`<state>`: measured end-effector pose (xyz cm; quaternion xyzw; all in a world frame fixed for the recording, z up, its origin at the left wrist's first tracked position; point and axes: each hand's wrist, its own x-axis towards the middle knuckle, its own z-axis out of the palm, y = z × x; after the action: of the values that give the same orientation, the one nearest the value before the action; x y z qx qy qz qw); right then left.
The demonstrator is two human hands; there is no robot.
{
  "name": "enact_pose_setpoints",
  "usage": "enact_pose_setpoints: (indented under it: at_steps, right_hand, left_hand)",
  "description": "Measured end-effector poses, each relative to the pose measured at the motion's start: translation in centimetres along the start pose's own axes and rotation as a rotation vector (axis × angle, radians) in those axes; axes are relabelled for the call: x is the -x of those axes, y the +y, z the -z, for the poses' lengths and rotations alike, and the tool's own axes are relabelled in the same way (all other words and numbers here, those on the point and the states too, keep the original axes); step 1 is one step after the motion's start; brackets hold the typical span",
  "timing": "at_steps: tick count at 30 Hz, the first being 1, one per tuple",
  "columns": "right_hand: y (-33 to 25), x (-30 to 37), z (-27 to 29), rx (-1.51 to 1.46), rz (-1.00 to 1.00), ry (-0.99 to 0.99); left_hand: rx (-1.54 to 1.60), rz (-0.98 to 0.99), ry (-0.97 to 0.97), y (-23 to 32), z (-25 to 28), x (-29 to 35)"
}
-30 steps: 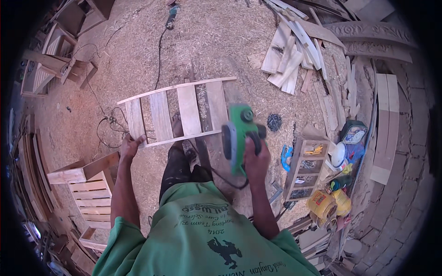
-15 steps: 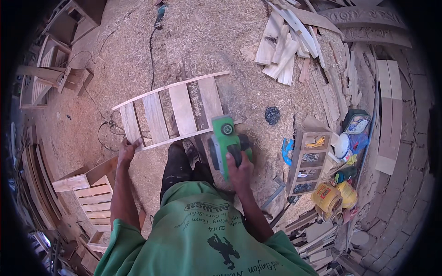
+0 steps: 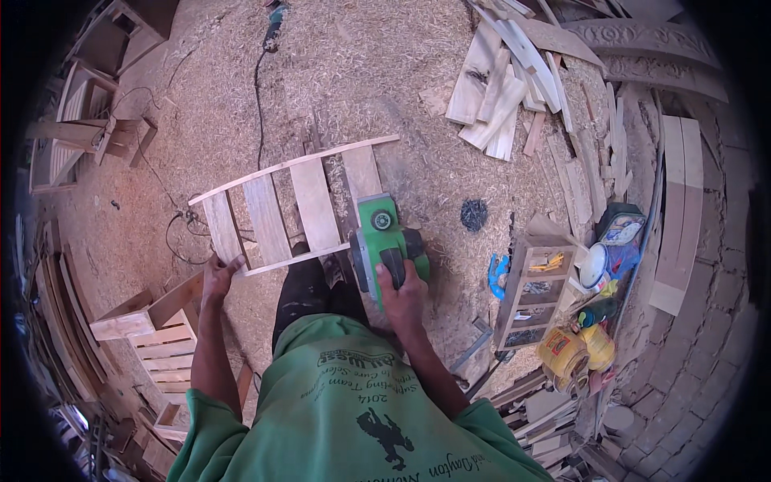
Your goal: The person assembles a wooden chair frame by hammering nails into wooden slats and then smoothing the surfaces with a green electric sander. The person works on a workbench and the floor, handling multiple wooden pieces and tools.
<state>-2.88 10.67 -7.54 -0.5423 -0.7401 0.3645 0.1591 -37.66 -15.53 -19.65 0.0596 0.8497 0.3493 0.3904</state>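
A ladder-like wooden frame (image 3: 261, 201), two long rails joined by several wide slats, is held out in front of my legs. My left hand (image 3: 218, 277) is closed around its near left corner, thumb on top by the end slat. In my right hand (image 3: 404, 296) is the black handle of a green electric planer (image 3: 377, 221). The planer rests over the right part of the near rail and hides that rail's end and the foot of the rightmost slat.
Wood shavings cover the floor (image 3: 337, 72). Offcut boards (image 3: 494, 96) lie at the far right. A compartmented wooden toolbox (image 3: 534, 289) stands at right, beside yellow plastic jars (image 3: 566, 353). A slatted wooden piece (image 3: 165, 353) sits at left. A power tool with a cord (image 3: 273, 32) lies far ahead.
The planer has slid a little left along the near rail, covering the rail end that showed before. My left hand and its corner of the frame have come slightly nearer to me.
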Motion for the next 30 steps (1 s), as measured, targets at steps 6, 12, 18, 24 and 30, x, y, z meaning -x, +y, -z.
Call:
enact_pose_setpoints:
  at_steps: [6, 12, 18, 24, 30]
  right_hand:
    - [-0.5, -1.4, -0.7, 0.022, -0.017, -0.011]
    - [-1.0, -2.6, -1.7, 0.074, -0.009, 0.008]
    - [-4.3, -5.7, -2.2, -0.041, -0.013, -0.005]
    - [-5.4, -12.2, -3.5, -0.065, 0.103, 0.052]
    - [-3.4, -10.2, 3.8, -0.308, -0.044, 0.082]
  left_hand:
    - [-0.076, 0.020, -0.012, 0.9, 0.4, 0.0]
    - [-0.015, 0.041, -0.044, -1.1, 0.5, -0.8]
    - [0.069, -0.037, -0.006, -2.3, 0.0, -0.8]
    - [-0.066, 0.026, 0.012, -1.1, 0.1, -0.5]
    - [-0.076, 0.006, -0.007, -0.9, 0.0, -0.6]
